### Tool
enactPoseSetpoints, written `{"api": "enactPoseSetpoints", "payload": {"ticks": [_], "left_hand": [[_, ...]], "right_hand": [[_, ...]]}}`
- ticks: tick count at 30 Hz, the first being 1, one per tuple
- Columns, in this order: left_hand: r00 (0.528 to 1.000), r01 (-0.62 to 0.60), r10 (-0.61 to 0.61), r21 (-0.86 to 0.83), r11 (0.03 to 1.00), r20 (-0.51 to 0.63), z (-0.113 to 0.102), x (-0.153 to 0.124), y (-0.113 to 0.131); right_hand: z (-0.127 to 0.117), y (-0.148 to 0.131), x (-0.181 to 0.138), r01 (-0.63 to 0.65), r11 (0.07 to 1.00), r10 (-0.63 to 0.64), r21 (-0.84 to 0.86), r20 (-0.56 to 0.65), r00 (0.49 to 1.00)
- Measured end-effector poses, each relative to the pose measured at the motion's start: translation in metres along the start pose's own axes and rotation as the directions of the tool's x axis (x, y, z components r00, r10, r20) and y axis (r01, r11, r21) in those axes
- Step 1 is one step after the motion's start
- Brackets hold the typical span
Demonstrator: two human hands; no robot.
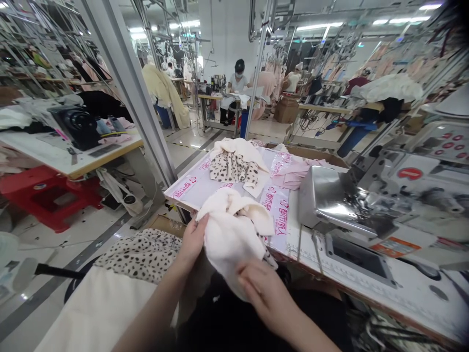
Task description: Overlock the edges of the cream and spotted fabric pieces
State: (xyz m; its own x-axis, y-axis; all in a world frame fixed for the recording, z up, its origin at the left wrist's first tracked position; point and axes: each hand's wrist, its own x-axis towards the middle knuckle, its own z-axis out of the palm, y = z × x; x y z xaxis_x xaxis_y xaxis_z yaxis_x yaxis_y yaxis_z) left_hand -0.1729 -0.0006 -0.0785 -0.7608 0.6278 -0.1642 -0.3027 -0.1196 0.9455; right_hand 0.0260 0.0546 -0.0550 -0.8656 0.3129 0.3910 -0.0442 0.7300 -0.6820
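Two hands, left hand (192, 239) and right hand (266, 298), grasp a cream fleece garment (230, 239).
Fingers curl into the fleece, held over the near left corner of a white sewing bench (414, 303), against a clear pink-printed plastic sheet (276, 212).

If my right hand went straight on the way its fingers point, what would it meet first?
Your right hand would meet the bunched cream fleece fabric first; its fingertips seem already against it, though depth is unclear.

Cream fleece (234, 239); black-spotted beige fabric (230, 167); white film (194, 188), pink lettering.
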Motion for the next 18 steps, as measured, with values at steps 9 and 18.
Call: {"api": "enactPoseSetpoints", "payload": {"ticks": [9, 18], "left_hand": [[0.958, 0.239, -0.173, -0.311, 0.92, 0.227, -0.041, -0.02, 0.0], [0.887, 0.278, -0.191, -0.154, 0.948, 0.42, -0.039, -0.057, -0.004]], "right_hand": [[-0.025, 0.023, 0.025, -0.327, 0.883, 0.347, 0.336, 0.0, 0.938], [-0.005, -0.013, 0.102, -0.313, 0.625, 0.532, 0.715, -0.097, 0.841]]}}
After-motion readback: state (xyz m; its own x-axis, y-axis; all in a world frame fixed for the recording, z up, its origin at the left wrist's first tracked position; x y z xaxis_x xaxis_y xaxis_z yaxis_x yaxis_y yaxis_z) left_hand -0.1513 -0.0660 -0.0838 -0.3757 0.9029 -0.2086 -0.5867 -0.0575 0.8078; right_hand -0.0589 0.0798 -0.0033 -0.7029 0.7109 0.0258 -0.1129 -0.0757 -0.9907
